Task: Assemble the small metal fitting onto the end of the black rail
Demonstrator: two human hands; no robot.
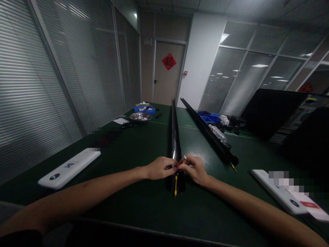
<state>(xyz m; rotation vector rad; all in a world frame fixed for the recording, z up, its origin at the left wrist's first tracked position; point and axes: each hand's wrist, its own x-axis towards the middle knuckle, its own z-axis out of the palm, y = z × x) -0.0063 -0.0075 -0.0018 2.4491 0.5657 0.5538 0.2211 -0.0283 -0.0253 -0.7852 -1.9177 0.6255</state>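
Note:
A long, narrow black rail (175,133) lies lengthwise on the green table (128,209), its near end in front of me. My left hand (159,168) is closed at that end, thumb and fingers pinched over the rail. From the right, my right hand (195,170) meets it with fingertips pressed together. A small shiny metal piece (184,157) shows at the right fingers; its kind and what lies between the fingertips are hidden. Below both hands, a short yellow wire (175,185) with a metal tip sticks out toward me.
To the right lies a second black rail (205,128) with a yellow wire end. White oblong devices (72,168) sit at both sides. Farther back are a metal bowl (141,117), blue bins (209,118) and a plastic bottle (218,133). A dark monitor (275,113) stands right.

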